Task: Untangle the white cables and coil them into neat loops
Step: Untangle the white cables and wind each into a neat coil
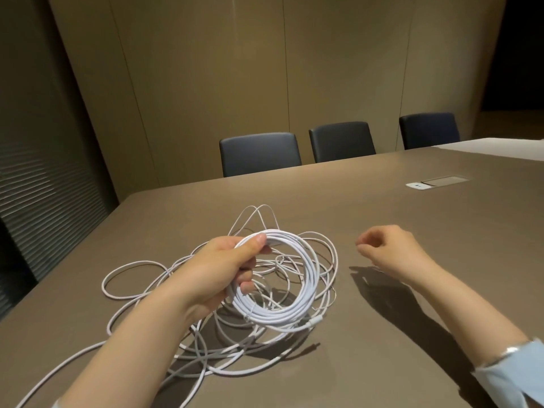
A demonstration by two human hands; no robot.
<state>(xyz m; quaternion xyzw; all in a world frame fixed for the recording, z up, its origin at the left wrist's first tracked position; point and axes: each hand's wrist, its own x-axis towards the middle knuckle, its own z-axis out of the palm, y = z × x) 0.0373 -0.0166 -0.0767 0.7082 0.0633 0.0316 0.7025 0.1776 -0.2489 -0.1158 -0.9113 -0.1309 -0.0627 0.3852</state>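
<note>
My left hand (219,267) grips a round coil of white cable (306,293), thumb on top of the loops and fingers curled underneath, lifted a little above the table. Its plug end (314,321) hangs at the coil's lower right. Beneath and around it lies a loose tangle of white cables (138,278), spreading to the left and toward the front edge. My right hand (388,248) hovers to the right of the coil, fingers loosely curled, holding nothing.
The brown table (382,207) stretches far back and to the right. A socket hatch with a white adapter (419,185) sits at the far right. Three dark chairs (260,153) stand along the far edge before a panelled wall.
</note>
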